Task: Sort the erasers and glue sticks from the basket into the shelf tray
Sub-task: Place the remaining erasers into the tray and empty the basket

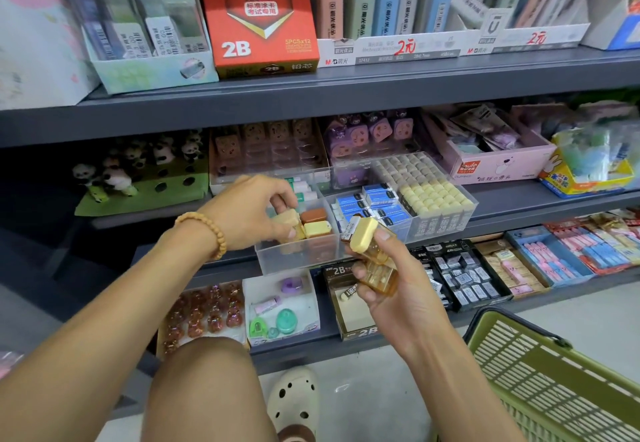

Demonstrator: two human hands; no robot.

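Observation:
A clear plastic shelf tray sits on the middle shelf with several compartments. My left hand reaches into its front compartment, fingers closed on a cream-capped amber eraser case beside a brown one and a yellow one. Just to the right of the tray, my right hand holds a bunch of amber eraser cases, the top one with a yellow cap. White glue sticks lie in the compartment behind. Blue-wrapped erasers fill the tray's middle section. The green basket stands at lower right.
Grey metal shelves hold stationery boxes above and below. A red 2B lead box stands on the top shelf. Small trays of sharpeners and erasers line the bottom shelf. My knee and a cream clog are below.

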